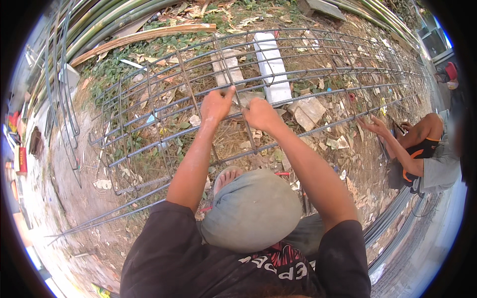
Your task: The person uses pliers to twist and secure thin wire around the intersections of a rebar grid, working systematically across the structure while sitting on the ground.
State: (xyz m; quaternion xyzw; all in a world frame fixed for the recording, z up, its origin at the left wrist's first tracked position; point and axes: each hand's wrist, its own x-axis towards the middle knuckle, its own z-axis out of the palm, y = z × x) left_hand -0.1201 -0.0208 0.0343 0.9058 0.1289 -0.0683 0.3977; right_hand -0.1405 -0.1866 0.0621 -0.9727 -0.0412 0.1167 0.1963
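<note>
Ground (107, 218): carries the rebar cage (187, 79), which spans frame ctr, L to R. Co-worker (437, 174), far R of frame; open hand (376, 126) near the cage's lower R side. White block (272, 63), upper ctr, under the cage. Crossbar (250, 134), ctr, runs btwn the wearer's hands. L hand (217, 105): fingers curled, tips at crossbar. R hand (262, 115): fist-like, just beside it. Exact grip of each hidden; can't tell. Rec.: steady crossbar w/ L, keep it sq. to cage length, work w/ R, avoid pinch pts.
</note>
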